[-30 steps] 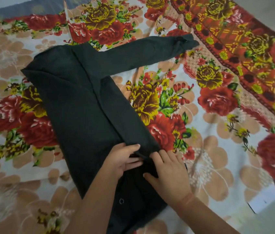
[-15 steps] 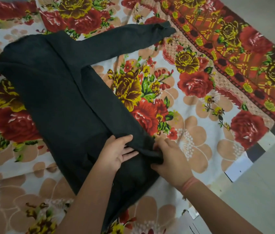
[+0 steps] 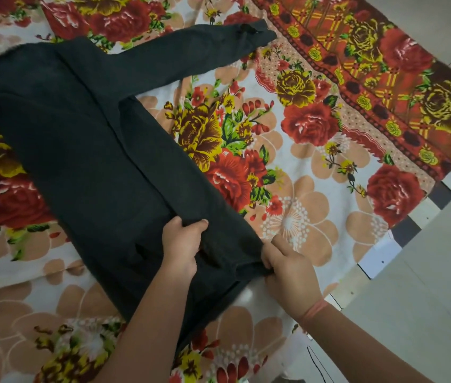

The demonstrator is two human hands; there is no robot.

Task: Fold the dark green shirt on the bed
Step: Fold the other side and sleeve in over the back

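The dark green shirt (image 3: 86, 150) lies flat on the flowered bed sheet (image 3: 296, 150), its body running from upper left to the near middle. One long sleeve (image 3: 180, 59) stretches out toward the upper right. A side panel is folded inward along the shirt's right edge. My left hand (image 3: 182, 244) grips a fold of cloth near the hem. My right hand (image 3: 287, 266) pinches the shirt's lower right corner, a pink band on its wrist.
The bed's right edge (image 3: 384, 261) runs diagonally from lower middle to right, with pale floor (image 3: 426, 286) beyond it. An orange patterned border (image 3: 370, 67) crosses the sheet at the upper right.
My hands have spread apart along the hem: the left now clasps the cloth, the right has slid out to the lower right corner. The view has shifted closer and to the right.
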